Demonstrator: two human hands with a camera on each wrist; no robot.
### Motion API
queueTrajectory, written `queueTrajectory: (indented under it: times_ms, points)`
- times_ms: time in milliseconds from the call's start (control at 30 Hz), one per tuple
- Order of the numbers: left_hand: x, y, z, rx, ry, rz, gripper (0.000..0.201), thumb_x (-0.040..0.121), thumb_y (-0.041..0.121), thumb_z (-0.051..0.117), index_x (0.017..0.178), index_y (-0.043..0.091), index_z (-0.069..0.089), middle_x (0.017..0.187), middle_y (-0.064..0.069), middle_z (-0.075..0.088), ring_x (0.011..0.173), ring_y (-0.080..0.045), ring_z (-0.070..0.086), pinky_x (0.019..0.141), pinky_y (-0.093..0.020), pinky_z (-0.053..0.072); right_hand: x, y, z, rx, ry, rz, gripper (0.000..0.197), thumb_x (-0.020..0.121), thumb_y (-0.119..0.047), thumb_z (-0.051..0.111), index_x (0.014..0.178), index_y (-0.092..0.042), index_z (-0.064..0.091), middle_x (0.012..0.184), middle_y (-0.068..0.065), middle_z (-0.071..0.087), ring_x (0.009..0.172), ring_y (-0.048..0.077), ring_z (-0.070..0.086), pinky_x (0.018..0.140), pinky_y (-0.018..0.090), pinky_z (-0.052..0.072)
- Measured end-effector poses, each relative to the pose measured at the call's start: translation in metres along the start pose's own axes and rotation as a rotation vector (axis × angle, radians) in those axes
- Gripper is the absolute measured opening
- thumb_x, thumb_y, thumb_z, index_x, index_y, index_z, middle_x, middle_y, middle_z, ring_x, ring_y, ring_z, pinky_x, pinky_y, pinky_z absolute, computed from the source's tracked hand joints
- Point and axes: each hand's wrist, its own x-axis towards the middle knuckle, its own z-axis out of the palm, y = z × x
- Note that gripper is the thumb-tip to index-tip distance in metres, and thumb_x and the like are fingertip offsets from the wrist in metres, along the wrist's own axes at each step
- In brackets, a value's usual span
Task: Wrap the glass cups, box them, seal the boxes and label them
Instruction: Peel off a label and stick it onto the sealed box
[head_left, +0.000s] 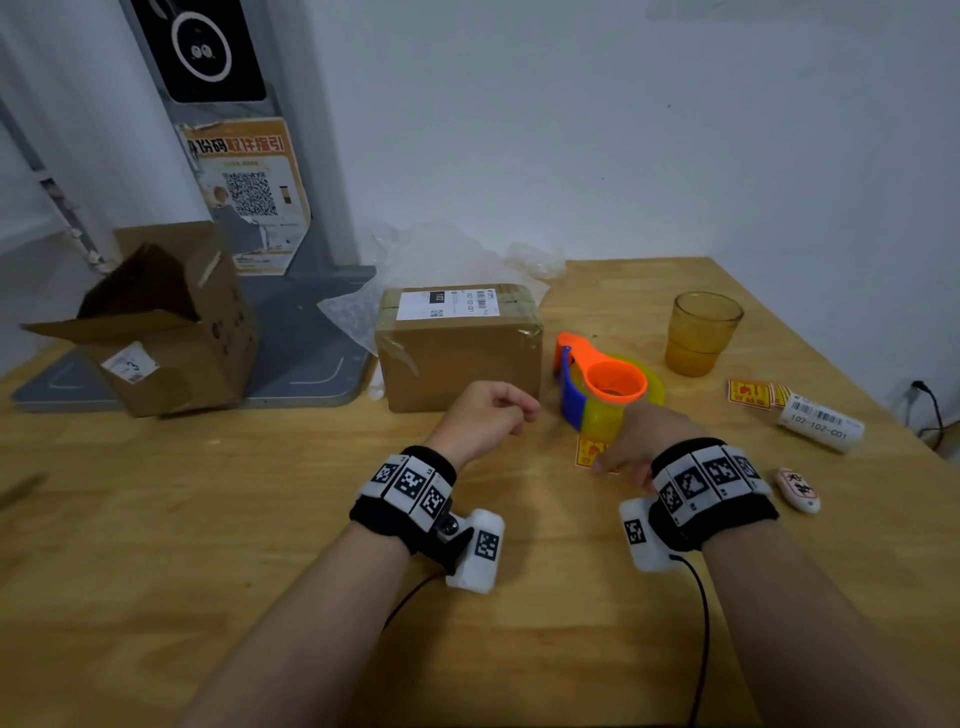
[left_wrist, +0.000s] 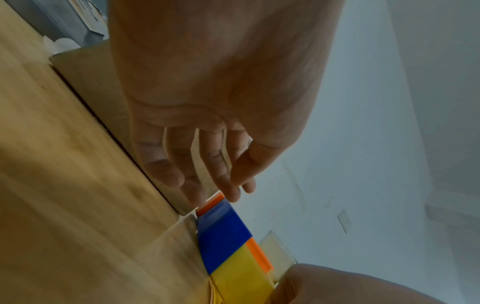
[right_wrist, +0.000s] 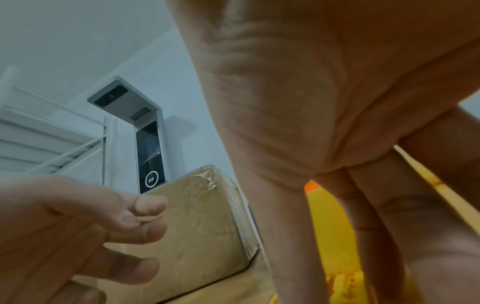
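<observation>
I am looking down at a sealed box (head_left: 457, 345) sitting at the middle of the desk (head_left: 208, 519), taped shut with a shipping label (head_left: 448, 303) already on its top, so I judge this one is nearly finished and is parked there for a last sticker. My left hand (head_left: 483, 415) is hovering just in front of the box with fingers loosely curled and gripping nothing; the left wrist view is showing them relaxed and apart, probably waiting to steady the box. My right hand (head_left: 641, 441) is reaching down beside the tape dispenser (head_left: 602, 387), fingertips at a red-and-yellow sticker (head_left: 589, 451) lying on the desk. I cannot tell whether it is pinching the sticker or only touching it, because the hand is covering it.

An amber glass cup (head_left: 701, 332) is standing upright and unwrapped, well right of the box, likely next in line. An open box (head_left: 171, 322) is tilting at the left, ready to receive it. Bubble wrap (head_left: 415, 260) is lying behind the sealed box, and a label roll (head_left: 821, 421) with more stickers (head_left: 750, 393) is resting within the right hand's reach.
</observation>
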Motion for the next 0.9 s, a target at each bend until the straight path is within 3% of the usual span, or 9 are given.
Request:
queueTrajectory:
  times_ms: [133, 267, 433, 500, 600, 767, 833, 900]
  points:
    - [0.004, -0.005, 0.001, 0.004, 0.008, -0.040, 0.032, 0.093, -0.001, 0.049, 0.092, 0.021, 0.072, 0.095, 0.005, 0.074, 0.077, -0.007, 0.063, 0.053, -0.014, 0.044, 0.003, -0.003, 0.002, -0.026, -0.013, -0.017, 0.036, 0.078, -0.037, 0.087, 0.083, -0.007, 0.068, 0.074, 0.008, 0.072, 0.069, 0.026, 0.068, 0.078, 0.038, 0.060]
    - [0.009, -0.012, 0.009, 0.056, -0.029, -0.087, 0.025, 0.095, 0.006, 0.052, 0.094, 0.024, 0.069, 0.106, 0.000, 0.073, 0.084, -0.012, 0.060, 0.064, -0.029, 0.049, 0.005, -0.009, 0.006, -0.008, -0.067, -0.046, 0.028, 0.085, -0.028, 0.081, 0.078, -0.005, 0.066, 0.070, 0.007, 0.071, 0.054, 0.020, 0.063, 0.063, 0.032, 0.054]
    - [0.016, -0.017, 0.019, 0.128, -0.101, -0.146, 0.024, 0.096, 0.012, 0.056, 0.112, 0.025, 0.068, 0.123, 0.000, 0.065, 0.108, -0.019, 0.061, 0.069, -0.031, 0.054, 0.001, -0.015, 0.011, 0.027, -0.078, -0.077, 0.027, 0.088, -0.027, 0.078, 0.081, -0.003, 0.070, 0.052, 0.001, 0.063, 0.043, 0.015, 0.057, 0.048, 0.022, 0.046]
    - [0.018, -0.015, 0.022, 0.128, -0.099, -0.165, 0.029, 0.097, 0.012, 0.054, 0.120, 0.023, 0.066, 0.125, -0.001, 0.065, 0.112, -0.023, 0.062, 0.071, -0.032, 0.056, 0.002, -0.016, 0.011, 0.061, -0.096, -0.102, 0.026, 0.089, -0.023, 0.076, 0.094, 0.002, 0.074, 0.061, 0.005, 0.065, 0.048, 0.018, 0.057, 0.047, 0.023, 0.046]
    - [0.022, -0.013, 0.026, 0.108, -0.093, -0.193, 0.032, 0.096, 0.009, 0.053, 0.124, 0.020, 0.064, 0.127, -0.005, 0.066, 0.114, -0.024, 0.063, 0.069, -0.031, 0.055, 0.004, -0.023, 0.016, 0.139, -0.159, -0.169, 0.023, 0.091, -0.014, 0.071, 0.110, -0.001, 0.072, 0.069, 0.010, 0.063, 0.056, 0.024, 0.056, 0.045, 0.024, 0.044]
    - [0.027, -0.015, 0.030, 0.078, -0.058, -0.225, 0.034, 0.093, 0.012, 0.066, 0.127, 0.017, 0.061, 0.123, -0.009, 0.068, 0.104, -0.023, 0.064, 0.060, -0.028, 0.051, 0.006, -0.028, 0.020, 0.216, -0.186, -0.214, 0.018, 0.093, -0.016, 0.070, 0.109, -0.006, 0.071, 0.067, 0.007, 0.064, 0.059, 0.026, 0.059, 0.051, 0.029, 0.049]
    - [0.028, -0.015, 0.032, 0.119, -0.051, -0.201, 0.035, 0.093, 0.011, 0.067, 0.127, 0.016, 0.062, 0.118, -0.006, 0.067, 0.104, -0.024, 0.065, 0.067, -0.031, 0.054, 0.005, -0.027, 0.019, 0.239, -0.188, -0.219, 0.014, 0.095, -0.017, 0.068, 0.106, -0.010, 0.072, 0.068, 0.006, 0.066, 0.062, 0.027, 0.061, 0.057, 0.032, 0.052]
    - [0.031, -0.015, 0.032, 0.126, -0.002, -0.170, 0.031, 0.091, 0.003, 0.063, 0.117, 0.019, 0.066, 0.110, -0.003, 0.063, 0.099, -0.023, 0.064, 0.079, -0.037, 0.058, 0.005, -0.026, 0.019, 0.275, -0.202, -0.215, 0.013, 0.095, -0.017, 0.067, 0.105, -0.009, 0.072, 0.069, 0.007, 0.066, 0.063, 0.028, 0.060, 0.061, 0.035, 0.052]
